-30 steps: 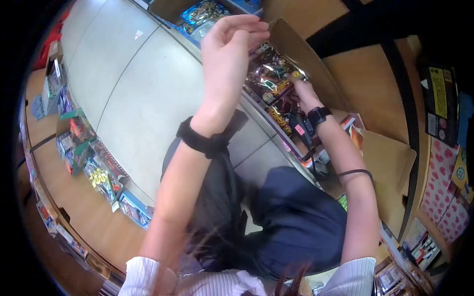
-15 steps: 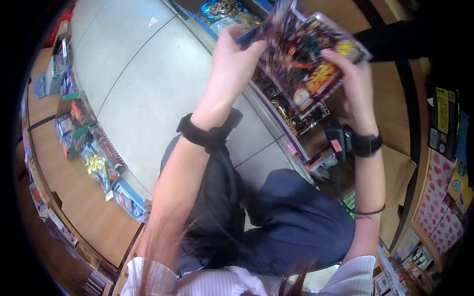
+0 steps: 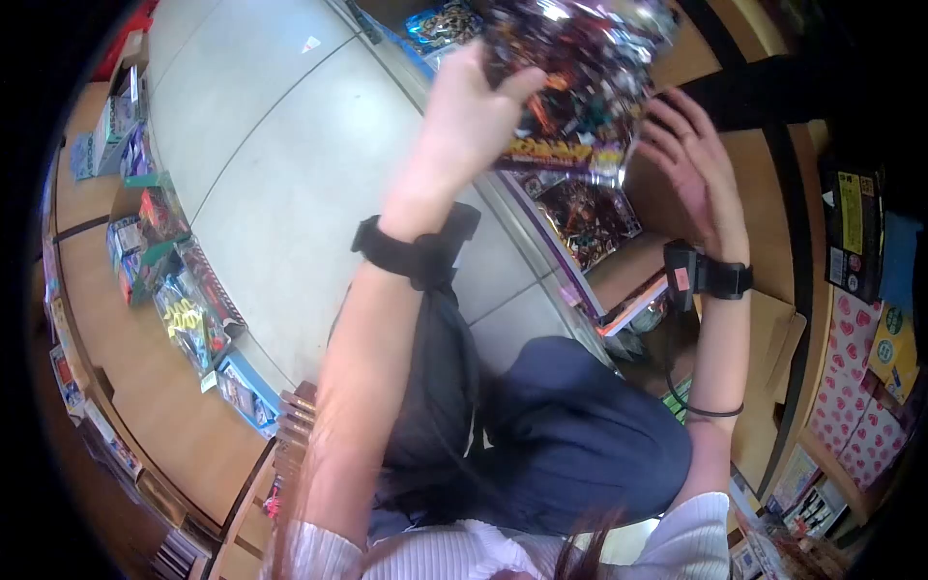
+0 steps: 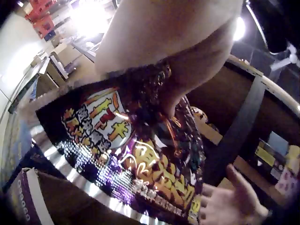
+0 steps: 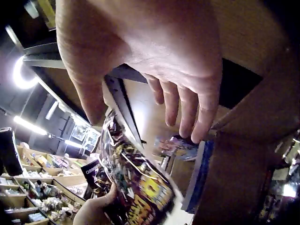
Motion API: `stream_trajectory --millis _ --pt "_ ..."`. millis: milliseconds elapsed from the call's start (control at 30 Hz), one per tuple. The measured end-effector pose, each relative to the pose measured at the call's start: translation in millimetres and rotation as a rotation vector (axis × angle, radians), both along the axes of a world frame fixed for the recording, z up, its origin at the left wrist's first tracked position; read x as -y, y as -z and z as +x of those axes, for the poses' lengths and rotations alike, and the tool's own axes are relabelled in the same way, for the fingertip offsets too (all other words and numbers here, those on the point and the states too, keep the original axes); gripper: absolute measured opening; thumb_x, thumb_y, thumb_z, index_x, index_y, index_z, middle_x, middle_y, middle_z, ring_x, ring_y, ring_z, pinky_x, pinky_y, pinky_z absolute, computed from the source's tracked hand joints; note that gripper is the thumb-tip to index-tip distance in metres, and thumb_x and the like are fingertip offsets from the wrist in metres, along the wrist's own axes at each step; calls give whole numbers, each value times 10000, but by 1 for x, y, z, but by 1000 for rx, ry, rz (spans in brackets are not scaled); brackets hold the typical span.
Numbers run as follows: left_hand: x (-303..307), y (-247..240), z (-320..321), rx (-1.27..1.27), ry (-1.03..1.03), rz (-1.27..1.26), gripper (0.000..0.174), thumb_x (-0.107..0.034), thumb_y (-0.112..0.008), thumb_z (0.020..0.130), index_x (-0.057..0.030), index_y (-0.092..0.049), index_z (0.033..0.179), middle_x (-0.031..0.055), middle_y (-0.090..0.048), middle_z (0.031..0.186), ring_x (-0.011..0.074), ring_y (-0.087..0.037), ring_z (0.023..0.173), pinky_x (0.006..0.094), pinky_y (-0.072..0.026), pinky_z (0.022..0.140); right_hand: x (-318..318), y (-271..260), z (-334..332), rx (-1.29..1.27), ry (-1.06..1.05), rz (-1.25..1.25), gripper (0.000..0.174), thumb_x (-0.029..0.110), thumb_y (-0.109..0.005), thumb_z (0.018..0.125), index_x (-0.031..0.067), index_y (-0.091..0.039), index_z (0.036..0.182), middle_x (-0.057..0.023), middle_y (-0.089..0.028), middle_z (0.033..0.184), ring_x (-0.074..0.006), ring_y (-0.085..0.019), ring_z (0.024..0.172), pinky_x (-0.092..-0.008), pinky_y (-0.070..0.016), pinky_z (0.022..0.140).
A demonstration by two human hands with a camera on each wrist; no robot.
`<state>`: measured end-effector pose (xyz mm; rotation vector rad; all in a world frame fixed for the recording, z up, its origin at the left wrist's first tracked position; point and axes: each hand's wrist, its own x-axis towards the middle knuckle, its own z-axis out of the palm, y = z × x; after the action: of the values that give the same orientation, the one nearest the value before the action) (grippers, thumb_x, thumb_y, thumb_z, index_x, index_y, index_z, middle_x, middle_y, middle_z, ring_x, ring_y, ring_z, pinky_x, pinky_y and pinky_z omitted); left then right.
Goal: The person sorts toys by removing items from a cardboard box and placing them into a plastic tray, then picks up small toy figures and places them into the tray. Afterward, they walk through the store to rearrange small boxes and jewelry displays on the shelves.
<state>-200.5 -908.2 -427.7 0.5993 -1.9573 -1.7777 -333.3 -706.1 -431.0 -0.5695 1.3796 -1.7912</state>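
Observation:
My left hand (image 3: 459,126) holds a shiny dark foil packet (image 3: 580,101) by its left side, the thumb over its printed front. In the left wrist view the packet (image 4: 117,150) shows yellow and orange lettering and a silvery crimped edge. My right hand (image 3: 698,169) is just right of the packet, fingers spread and holding nothing. From the right wrist, the fingers (image 5: 176,108) hang relaxed above and beside the packet (image 5: 136,178). Below, similar dark packets (image 3: 585,217) lie in an open display box (image 3: 633,275) on the shelf.
Another box with blue packets (image 3: 440,24) stands farther along the shelf. A brown cardboard flap (image 3: 764,333) is by my right forearm. Across the tiled floor (image 3: 271,184), a low wooden shelf (image 3: 174,387) carries boxed goods. Black packaging (image 3: 855,232) stands at far right.
My right hand lifted the packet out of the box and brought it to my left hand. My left hand now holds it, and my right hand has let go.

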Motion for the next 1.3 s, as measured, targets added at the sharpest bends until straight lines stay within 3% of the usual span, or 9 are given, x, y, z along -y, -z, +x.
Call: stream_trajectory --millis 167,300,367,600,700,767,967,1133,1300 --pt "-32 7 -9 -8 231 -128 275 -90 -618 747 37 -553 982 230 -595 866 345 -585 835 349 -449 727 15 -29 -2 -231 184 142 390 75 -651 757 21 -508 1116 -71 -578 1022 -128 -548 911 -259 -426 814" --pt "-18 11 -10 -41 3 -23 274 -122 -566 823 15 -544 1059 95 -632 935 122 -582 811 251 -466 725 3 -23 -18 -523 228 456 126 61 -662 724 13 -610 828 -3 -600 756 -65 -530 704 -200 -408 648" --pt "1 18 -8 6 -88 15 268 -130 -505 849 1 -542 1080 107 -618 981 168 -594 902 271 -484 765 -7 3 -23 -745 107 621 109 60 -641 726 3 -587 801 -4 -577 700 -68 -504 673 -208 -394 623" --pt "4 4 2 46 -126 218 260 -100 -466 852 27 -542 1066 119 -566 1042 205 -575 942 295 -496 808 -25 79 0 -1101 -108 1094 112 96 -551 744 -13 -559 764 -206 -601 785 -369 -591 734 -409 -457 638" --pt "2 0 2 58 -110 205 262 -99 -463 850 31 -541 1064 120 -556 1047 206 -562 963 293 -498 808 -14 72 21 -1341 -323 1441 91 47 -520 726 14 -586 778 -205 -608 817 -344 -610 802 -443 -488 666" --pt "1 -2 4 65 -108 186 262 -99 -465 848 30 -542 1063 120 -556 1047 205 -558 970 292 -500 802 5 77 31 -1461 -157 1248 84 72 -534 725 20 -557 787 -184 -603 797 -323 -604 836 -444 -490 675" --pt "3 -6 10 61 -102 180 268 -86 -469 831 42 -538 1056 124 -544 1056 198 -559 951 293 -503 793 79 116 15 -700 -350 763 425 210 -584 753 -48 -515 1083 -247 -566 1032 -363 -530 999 -359 -413 859" --pt "5 -17 23 49 -119 177 279 -73 -455 828 49 -521 1070 127 -536 1073 198 -565 934 288 -501 790 88 198 16 -596 -279 926 768 284 -707 666 -44 -328 1248 -255 -439 1223 -328 -442 1137 -358 -346 956" --pt "3 -23 24 27 -144 186 287 -77 -455 828 48 -517 1079 126 -538 1072 207 -563 956 285 -501 779 91 222 22 -660 -98 1034 735 237 -726 637 -33 -364 1216 -192 -516 1145 -291 -501 1068 -336 -405 885"
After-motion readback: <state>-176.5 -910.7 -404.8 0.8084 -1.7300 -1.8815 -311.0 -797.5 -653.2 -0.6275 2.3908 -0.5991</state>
